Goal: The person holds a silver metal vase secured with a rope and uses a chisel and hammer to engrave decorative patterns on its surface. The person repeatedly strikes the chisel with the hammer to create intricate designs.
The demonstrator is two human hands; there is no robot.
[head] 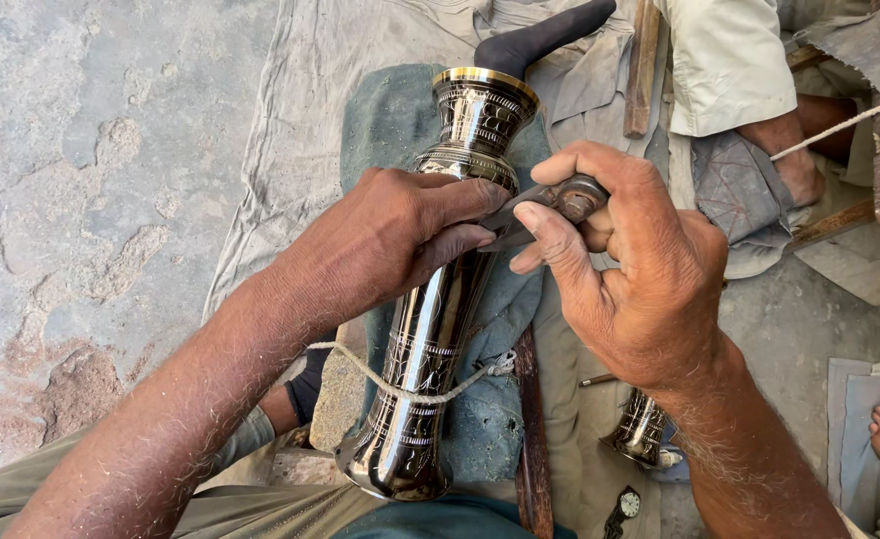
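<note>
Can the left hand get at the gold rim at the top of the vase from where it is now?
Probably yes. The left hand rests on the vase just below the neck, and the gold rim above it is uncovered.

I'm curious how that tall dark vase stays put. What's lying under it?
Under the vase lies a blue-green cloth pad, and a cord crosses over its lower body. What supports the pad is covered.
</note>
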